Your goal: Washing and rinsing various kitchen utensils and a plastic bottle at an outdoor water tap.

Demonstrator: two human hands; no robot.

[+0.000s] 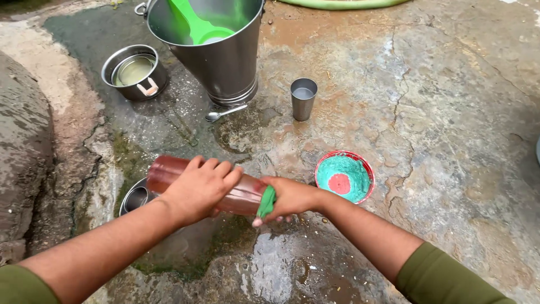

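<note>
My left hand (198, 188) is wrapped around a reddish-brown translucent bottle (166, 170), held sideways above the wet stone ground. My right hand (289, 198) grips a green scrub pad (266, 202) pressed against the bottle's right end. A small steel bowl (135, 198) sits on the ground just under the bottle's left end, partly hidden by my left forearm.
A large steel bucket (225, 62) with a green scoop (197, 25) stands at the top. Around it are a steel pot (135, 72), a spoon (223, 113), a steel tumbler (303, 98) and a red-rimmed tub of green soap (344, 177). A stone ledge (22, 141) rises at left.
</note>
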